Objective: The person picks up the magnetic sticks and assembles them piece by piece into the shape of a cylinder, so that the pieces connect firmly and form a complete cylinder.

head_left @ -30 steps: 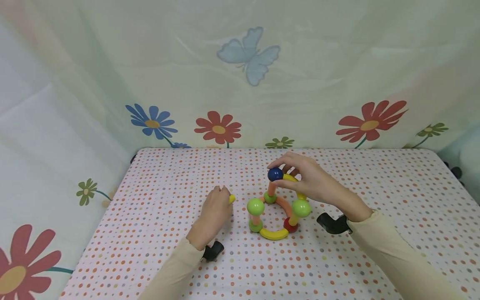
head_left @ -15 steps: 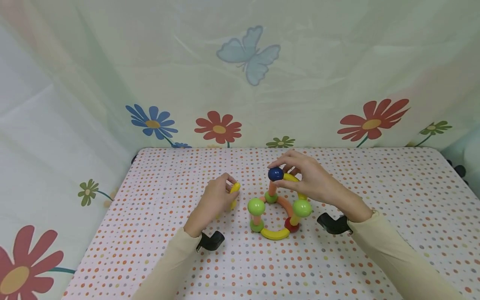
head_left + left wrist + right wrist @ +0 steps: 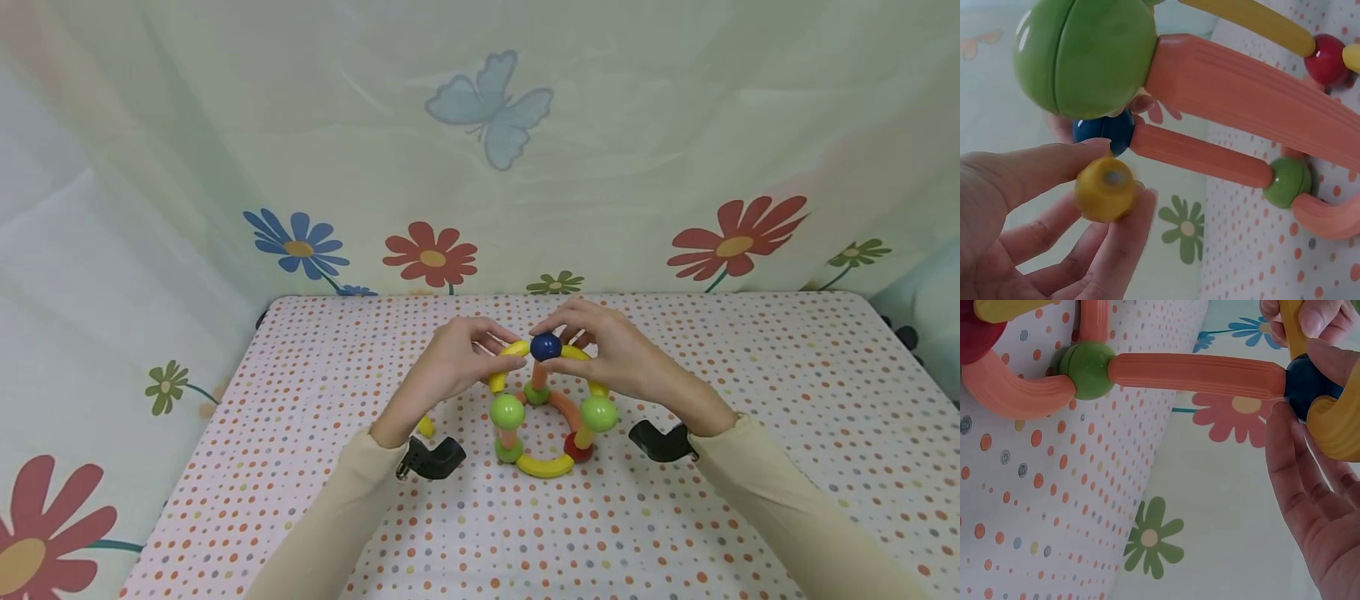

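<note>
My left hand [image 3: 450, 358] pinches a yellow curved rod [image 3: 498, 377] between thumb and fingers; in the left wrist view the rod's free end [image 3: 1107, 190] faces the camera. Its far end meets the blue ball [image 3: 546, 347]. Thumb and fingers of my right hand [image 3: 622, 350] grip that ball, which tops an orange upright rod [image 3: 1197, 374]. A second yellow curved rod [image 3: 1341, 428] runs from the ball toward the right green ball [image 3: 599, 413]. The left green ball [image 3: 507, 412] stands on another orange upright [image 3: 1241, 87], just below the held rod's free end.
The frame's base ring lies on the dotted table [image 3: 570, 542], with a yellow curved rod [image 3: 545, 467], an orange curved rod [image 3: 567, 407], a red ball [image 3: 578, 448] and green balls. A loose yellow piece [image 3: 426, 427] lies partly hidden by the left wrist. A floral curtain [image 3: 630, 167] hangs behind.
My left hand has lifted a yellow curved rod and carried it right and up to the blue ball. A yellow piece shows on the table behind it. My right hand keeps its grip.
</note>
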Demonstrator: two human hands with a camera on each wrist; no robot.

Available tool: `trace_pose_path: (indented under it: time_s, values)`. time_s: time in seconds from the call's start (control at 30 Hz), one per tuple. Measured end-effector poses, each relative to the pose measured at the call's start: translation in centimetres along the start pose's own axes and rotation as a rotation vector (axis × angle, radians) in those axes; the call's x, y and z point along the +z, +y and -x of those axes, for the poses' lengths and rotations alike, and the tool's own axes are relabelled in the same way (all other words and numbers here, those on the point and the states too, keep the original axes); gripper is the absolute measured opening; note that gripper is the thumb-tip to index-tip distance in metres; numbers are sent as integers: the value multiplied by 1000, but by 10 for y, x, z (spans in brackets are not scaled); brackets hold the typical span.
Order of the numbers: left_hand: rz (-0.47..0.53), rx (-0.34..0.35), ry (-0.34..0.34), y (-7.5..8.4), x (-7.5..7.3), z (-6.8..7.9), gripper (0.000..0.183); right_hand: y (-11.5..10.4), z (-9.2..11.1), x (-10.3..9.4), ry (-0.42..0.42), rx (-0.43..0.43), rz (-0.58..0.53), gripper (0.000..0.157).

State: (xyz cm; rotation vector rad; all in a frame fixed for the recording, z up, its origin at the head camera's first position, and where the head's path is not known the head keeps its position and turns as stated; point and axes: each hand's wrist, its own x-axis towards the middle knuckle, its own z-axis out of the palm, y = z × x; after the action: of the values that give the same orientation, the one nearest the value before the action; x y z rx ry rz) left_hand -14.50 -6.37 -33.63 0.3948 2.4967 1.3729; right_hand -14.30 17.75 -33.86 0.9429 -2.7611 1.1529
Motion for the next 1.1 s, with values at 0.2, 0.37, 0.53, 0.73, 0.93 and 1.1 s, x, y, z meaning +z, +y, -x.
trace_pose_path:
  time_s: [0.2, 0.37, 0.53, 0.73, 0.93, 1.1]
  values:
    - [42, 15, -47, -2, -3, -1, 30, 0, -1, 1, 3, -12, -1, 39]
    - [220, -33, -144, -8, -9, -4, 32, -1, 1, -1, -2, -8, -2, 41]
    - [299, -47, -183, -13, -14, -5, 33, -14, 6, -8, 79, -58, 28, 37]
    - [340, -54, -195, -17, -17, -5, 35, -48, 13, -2, 75, -255, 79, 32]
    - [374, -54, -191, -18, -17, -4, 32, -66, 16, 20, -149, -299, 72, 26]
    - [422, -52, -199, -17, -15, -4, 32, -66, 16, 26, -162, -308, 126, 28]
